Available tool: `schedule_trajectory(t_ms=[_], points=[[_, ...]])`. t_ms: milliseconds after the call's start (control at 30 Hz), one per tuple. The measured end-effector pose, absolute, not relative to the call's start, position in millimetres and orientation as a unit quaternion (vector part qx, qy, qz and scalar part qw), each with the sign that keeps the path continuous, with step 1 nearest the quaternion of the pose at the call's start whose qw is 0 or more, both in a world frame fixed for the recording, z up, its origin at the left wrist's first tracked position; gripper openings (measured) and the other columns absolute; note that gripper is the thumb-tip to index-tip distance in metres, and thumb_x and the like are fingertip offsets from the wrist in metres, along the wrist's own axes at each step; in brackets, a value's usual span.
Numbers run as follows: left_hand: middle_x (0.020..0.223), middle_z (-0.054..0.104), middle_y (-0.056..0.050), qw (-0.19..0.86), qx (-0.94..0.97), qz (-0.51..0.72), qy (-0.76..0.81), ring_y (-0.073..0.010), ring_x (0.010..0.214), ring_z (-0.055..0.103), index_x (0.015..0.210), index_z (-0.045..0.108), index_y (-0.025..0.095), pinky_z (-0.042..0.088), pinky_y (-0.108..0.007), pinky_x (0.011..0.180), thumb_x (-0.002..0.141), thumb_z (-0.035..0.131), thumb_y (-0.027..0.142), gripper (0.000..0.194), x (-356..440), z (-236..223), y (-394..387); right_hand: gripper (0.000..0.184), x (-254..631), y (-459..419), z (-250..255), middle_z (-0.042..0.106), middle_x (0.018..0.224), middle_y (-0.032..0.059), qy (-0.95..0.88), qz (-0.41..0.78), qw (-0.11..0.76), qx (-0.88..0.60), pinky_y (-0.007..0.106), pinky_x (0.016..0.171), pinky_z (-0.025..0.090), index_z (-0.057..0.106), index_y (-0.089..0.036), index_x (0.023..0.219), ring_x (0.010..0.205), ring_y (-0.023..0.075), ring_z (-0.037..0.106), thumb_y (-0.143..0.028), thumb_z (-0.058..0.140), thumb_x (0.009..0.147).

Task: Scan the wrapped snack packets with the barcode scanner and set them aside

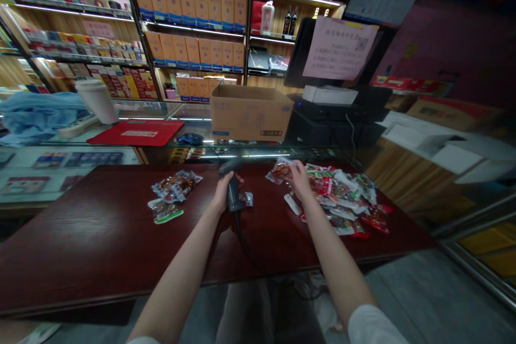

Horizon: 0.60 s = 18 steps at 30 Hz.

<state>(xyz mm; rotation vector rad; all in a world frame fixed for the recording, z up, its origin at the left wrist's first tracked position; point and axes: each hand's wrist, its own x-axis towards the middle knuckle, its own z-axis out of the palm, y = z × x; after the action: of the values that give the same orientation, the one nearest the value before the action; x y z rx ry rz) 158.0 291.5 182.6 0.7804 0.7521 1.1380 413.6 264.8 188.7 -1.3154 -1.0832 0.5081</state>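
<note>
My left hand (222,192) is closed around a dark barcode scanner (234,193), whose cord trails down toward the table's front edge. Beside the scanner lies a small clear packet (249,199), partly hidden behind it. In my right hand (299,178) is a clear snack packet (279,170) with brownish contents, pinched at its right end and held at the upper left of a heap of snack packets (342,199). That heap mixes clear, white, red and green wrappers. Farther left, a smaller pile of snack packets (174,189) rests on the dark red table (100,236).
Behind the table, a glass counter bears an open cardboard box (252,115), a mouse (190,138), a red mat (137,133), a white cup (97,101) and a blue cloth (40,113). A monitor (300,54) with a paper sign stands right. Stocked shelves line the wall.
</note>
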Motion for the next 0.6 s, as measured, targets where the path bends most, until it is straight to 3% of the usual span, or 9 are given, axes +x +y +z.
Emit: schedule_trajectory(t_ms=[100, 200, 333, 467, 600], points=[[0.069, 0.068, -0.004, 0.699, 0.403, 0.483, 0.34, -0.0141, 0.06, 0.063, 0.078, 0.063, 0.014, 0.051, -0.026, 0.06, 0.065, 0.072, 0.056, 0.046, 170.1, 192.0, 276.0, 0.036, 443.5, 238.8, 205.7, 0.059, 0.073, -0.0062, -0.344, 0.278, 0.749, -0.493, 0.025, 0.05, 0.05, 0.05, -0.027, 0.093, 0.057, 0.0124, 0.056, -0.054, 0.064, 0.075], [0.069, 0.068, -0.005, 0.68, 0.463, 0.454, 0.342, -0.0146, 0.06, 0.062, 0.078, 0.064, 0.013, 0.048, -0.025, 0.058, 0.064, 0.072, 0.058, 0.048, 191.3, 205.3, 259.7, 0.04, 466.3, 224.1, 215.6, 0.061, 0.079, -0.0062, -0.308, 0.268, 0.799, -0.441, 0.025, 0.054, 0.052, 0.048, -0.028, 0.094, 0.061, 0.0111, 0.058, -0.054, 0.069, 0.072], [0.069, 0.068, -0.007, 0.688, 0.516, 0.401, 0.316, -0.0152, 0.063, 0.063, 0.075, 0.065, 0.012, 0.048, -0.026, 0.063, 0.061, 0.075, 0.057, 0.048, 224.4, 220.9, 246.8, 0.042, 481.3, 225.3, 211.9, 0.06, 0.083, -0.0063, -0.275, 0.259, 0.827, -0.416, 0.03, 0.064, 0.054, 0.046, -0.028, 0.092, 0.067, 0.0107, 0.06, -0.054, 0.07, 0.071], [0.066, 0.067, -0.005, 0.714, 0.519, 0.355, 0.308, -0.0125, 0.052, 0.058, 0.077, 0.064, 0.013, 0.045, -0.025, 0.052, 0.062, 0.074, 0.059, 0.049, 241.3, 219.8, 241.9, 0.042, 485.5, 232.8, 200.1, 0.059, 0.084, -0.0065, -0.276, 0.252, 0.835, -0.404, 0.035, 0.072, 0.054, 0.047, -0.028, 0.091, 0.072, 0.0115, 0.059, -0.052, 0.073, 0.069], [0.072, 0.069, -0.005, 0.721, 0.497, 0.366, 0.315, -0.0118, 0.052, 0.059, 0.085, 0.064, 0.014, 0.043, -0.023, 0.049, 0.068, 0.07, 0.059, 0.049, 239.9, 208.6, 238.1, 0.035, 488.3, 233.4, 194.6, 0.061, 0.089, -0.0044, -0.33, 0.229, 0.822, -0.403, 0.03, 0.078, 0.051, 0.053, -0.026, 0.09, 0.081, 0.0119, 0.059, -0.044, 0.075, 0.069]])
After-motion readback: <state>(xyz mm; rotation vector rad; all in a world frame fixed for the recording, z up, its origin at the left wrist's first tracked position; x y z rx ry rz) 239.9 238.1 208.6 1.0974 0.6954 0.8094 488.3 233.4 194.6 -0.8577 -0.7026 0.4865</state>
